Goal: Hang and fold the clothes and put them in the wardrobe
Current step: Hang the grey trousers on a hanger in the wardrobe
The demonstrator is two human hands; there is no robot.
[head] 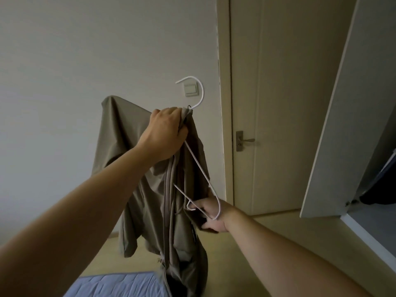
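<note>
A khaki zip jacket (120, 146) hangs in the air in front of me, partly draped over a white wire hanger (200, 170). My left hand (166, 130) grips the jacket's collar together with the hanger's neck, just below the hook. The jacket's left shoulder sits over one hanger arm; the other hanger arm is bare and slants down to the right. My right hand (214, 215) holds a fold of the jacket's right side at that bare hanger end.
A closed beige door (278, 103) with a lever handle (244, 140) stands straight ahead. An open white wardrobe door (334, 129) is at the right, with dark clothes (379, 189) inside. A blue quilted mattress (120, 285) lies at the bottom. A light switch (191, 90) is on the wall.
</note>
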